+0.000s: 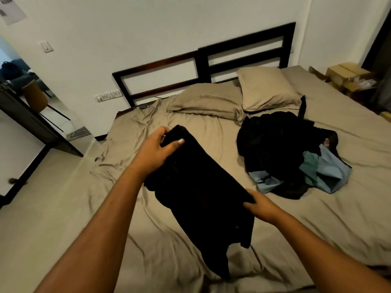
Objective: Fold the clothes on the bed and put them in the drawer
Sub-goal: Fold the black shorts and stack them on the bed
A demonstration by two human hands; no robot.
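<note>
Right hand (260, 208): nearest the camera, over the middle of the bed toward its near edge; its fingers (248, 205) are curled onto the right-hand edge of the black garment and pinch it.
Left hand (156, 149): farther out, toward the left edge of the bed; thumb across the front and fingers behind the garment's far top corner, clamped on the cloth.
Black garment (201, 197): stretched slantwise between the two hands, its upper part lifted off the sheet; its lower end hangs down to the sheet by the near edge of the bed.
Pile of clothes (275, 149): an unfolded heap on the right half of the bed, just in front of the right pillow and apart from the held garment; mostly black.
Light blue piece (330, 172): at the pile's near side, with a teal piece (311, 166) touching it.
Bed (317, 229): covered in a creased beige sheet.
Left pillow (207, 100): beige, lying at the head edge.
Right pillow (266, 89): beige, beside the left one at the head edge.
Headboard (243, 45): dark slatted frame against the white wall.
Cardboard boxes (344, 72): beyond the far right corner of the bed.
Wall sockets (110, 96): on the wall just left of the headboard.
</note>
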